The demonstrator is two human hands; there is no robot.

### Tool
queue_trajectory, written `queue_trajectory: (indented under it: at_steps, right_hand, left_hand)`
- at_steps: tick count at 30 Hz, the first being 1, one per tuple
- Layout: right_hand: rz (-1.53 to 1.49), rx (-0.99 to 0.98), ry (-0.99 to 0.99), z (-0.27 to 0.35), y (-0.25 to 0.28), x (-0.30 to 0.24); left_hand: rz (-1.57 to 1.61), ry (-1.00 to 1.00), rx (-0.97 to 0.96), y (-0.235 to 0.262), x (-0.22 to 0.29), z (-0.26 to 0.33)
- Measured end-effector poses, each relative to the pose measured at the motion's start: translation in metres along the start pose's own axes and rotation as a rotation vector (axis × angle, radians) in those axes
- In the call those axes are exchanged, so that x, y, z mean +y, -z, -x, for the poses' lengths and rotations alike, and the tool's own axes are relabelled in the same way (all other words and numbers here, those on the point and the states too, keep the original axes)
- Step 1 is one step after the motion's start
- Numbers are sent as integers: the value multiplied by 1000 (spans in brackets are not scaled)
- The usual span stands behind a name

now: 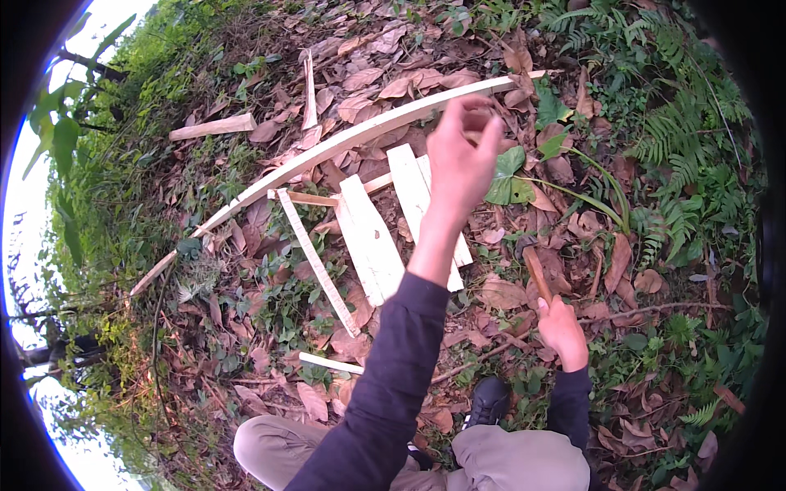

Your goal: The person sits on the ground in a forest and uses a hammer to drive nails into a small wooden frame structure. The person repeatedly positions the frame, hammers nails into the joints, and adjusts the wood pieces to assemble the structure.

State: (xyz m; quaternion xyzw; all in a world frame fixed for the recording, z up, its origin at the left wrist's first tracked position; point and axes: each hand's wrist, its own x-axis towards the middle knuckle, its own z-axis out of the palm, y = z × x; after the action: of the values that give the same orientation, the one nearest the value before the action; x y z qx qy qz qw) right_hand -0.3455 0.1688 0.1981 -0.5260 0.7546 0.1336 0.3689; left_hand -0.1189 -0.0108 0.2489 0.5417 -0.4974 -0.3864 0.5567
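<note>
My left hand (465, 159) is raised over the wooden pieces, its fingers curled together in a pinch. Whatever it may hold is too small or blurred to make out. Low at the right, my right hand (561, 327) is wrapped round the wooden handle of a hammer (536, 272), whose dark head points away from me. Under and beside my left arm lie pale boards, one wide board (368, 241) and another board (409, 186) partly hidden by the forearm. A thin crosspiece (313, 199) runs beneath them to a narrow batten (318, 263) on the left.
A long pale wooden strip (327, 149) lies across the ground beyond the boards. Short wood pieces (214, 128) lie farther off, and a small stick (331, 363) lies nearer me. Dry leaves, ferns (667, 135) and a thin branch (655, 308) cover the ground. My shoe (490, 401) shows below.
</note>
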Motion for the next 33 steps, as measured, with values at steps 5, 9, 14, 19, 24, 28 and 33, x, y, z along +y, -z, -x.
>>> queue_trajectory:
  at_steps: [5, 9, 14, 19, 24, 28, 33]
  right_hand:
    - [-6, 87, 75, 3, -26, -2]
    - [-119, 211, 154, 10, -41, 16]
    - [-580, 205, 319, 29, -108, 2]
    - [-681, 252, 630, 31, -174, -86]
    - [-604, 401, 810, -4, -210, -145]
    - [-527, 524, 895, -21, -221, -158]
    - [-760, 237, 722, -4, -206, -149]
  left_hand:
    - [-103, 324, -85, 30, -67, 199]
    - [-155, 400, 295, 85, -117, 281]
    - [-155, 420, 632, 153, -146, 286]
    - [-255, 506, 539, 189, -170, 291]
    - [-138, 517, 460, 185, -155, 297]
    - [-14, 512, 431, 181, -147, 297]
    - [-124, 432, 415, 188, -157, 305]
